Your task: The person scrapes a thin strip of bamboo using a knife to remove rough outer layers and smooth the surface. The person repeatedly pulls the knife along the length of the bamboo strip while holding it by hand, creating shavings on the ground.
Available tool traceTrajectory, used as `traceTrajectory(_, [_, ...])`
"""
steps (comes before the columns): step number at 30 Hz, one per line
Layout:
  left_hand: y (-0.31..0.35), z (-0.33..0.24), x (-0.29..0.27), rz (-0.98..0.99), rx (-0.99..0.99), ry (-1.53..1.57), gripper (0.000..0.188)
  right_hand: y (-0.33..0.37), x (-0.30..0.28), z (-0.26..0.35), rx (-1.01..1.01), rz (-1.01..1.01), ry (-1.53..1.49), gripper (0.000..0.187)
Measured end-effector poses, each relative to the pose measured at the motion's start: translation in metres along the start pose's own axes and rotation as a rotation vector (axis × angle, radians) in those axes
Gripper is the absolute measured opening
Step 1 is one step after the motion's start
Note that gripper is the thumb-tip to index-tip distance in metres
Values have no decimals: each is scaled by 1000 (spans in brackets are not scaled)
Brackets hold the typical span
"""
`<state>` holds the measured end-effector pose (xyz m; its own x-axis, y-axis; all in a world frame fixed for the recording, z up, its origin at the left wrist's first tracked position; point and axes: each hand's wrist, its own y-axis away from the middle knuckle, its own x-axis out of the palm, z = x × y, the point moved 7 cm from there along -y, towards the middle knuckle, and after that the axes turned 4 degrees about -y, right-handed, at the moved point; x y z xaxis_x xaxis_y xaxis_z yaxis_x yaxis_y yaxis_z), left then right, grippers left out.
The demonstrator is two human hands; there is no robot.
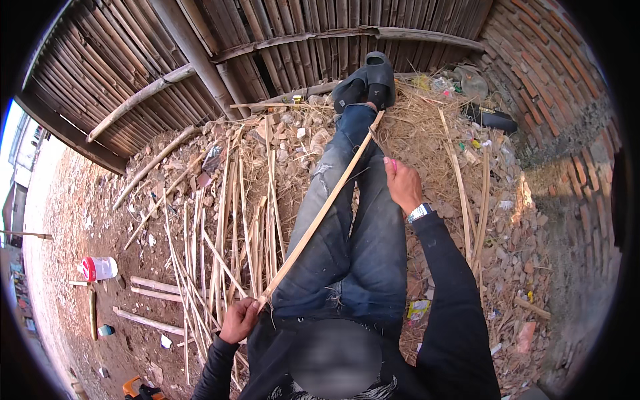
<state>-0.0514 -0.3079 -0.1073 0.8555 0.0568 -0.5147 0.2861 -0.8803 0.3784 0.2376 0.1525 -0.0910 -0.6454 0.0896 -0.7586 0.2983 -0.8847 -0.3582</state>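
- Left hand (239,321) is closed around the near end of a long pale strip (320,215), thumb on top, beside the person's left hip.
- Right hand (403,187), with a metal-banded watch (419,212) at the wrist, is curled around a small pink item (393,165); most of it is hidden, so its kind is unclear.
- The strip slants across the outstretched legs in worn blue jeans (377,240), its far end near the dark shoes (379,80), which are crossed at the ankles.
- Many loose strips (217,260) lie on the stony ground to the left of the legs.
- Farther left sits a clear tub (104,268) with a red lid, tipped on its side.
- Ahead rises a wall of bamboo slats (300,57); on the right stands a brick wall (557,73).
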Motion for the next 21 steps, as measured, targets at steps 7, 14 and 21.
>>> traceTrajectory(7, [-98,-84,39,-254,155,-69,28,86,28,126,-223,340,-212,56])
traceTrajectory(14, [-113,-83,40,-242,198,-21,30,115,47,130,-266,338,-100,52])
traceTrajectory(21, [-68,-51,34,-241,143,-47,24,37,42,54,-31,209,-82,57])
